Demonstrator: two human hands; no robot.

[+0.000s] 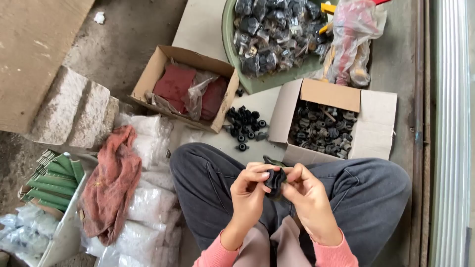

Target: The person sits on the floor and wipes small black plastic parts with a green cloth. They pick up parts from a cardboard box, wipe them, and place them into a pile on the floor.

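Note:
Over my lap, my left hand (pixel 250 190) and my right hand (pixel 307 195) both pinch a small dark rubber part (pixel 275 180) between the fingertips. Most of the part is hidden by my fingers. I sit cross-legged in grey trousers with pink sleeves. Just beyond my knees lies a loose heap of small black round parts (pixel 245 126) on the floor. A white cardboard box (pixel 376 121) full of dark metal and rubber pieces stands ahead of my right knee.
A brown cardboard box (pixel 158 66) holds red sheets in plastic. A green basin (pixel 262 81) holds bagged dark parts, with a clear bag (pixel 354 39) beside it. At left are a reddish rag (pixel 111 185), white bags, green packets (pixel 52 180) and stone blocks (pixel 74 109).

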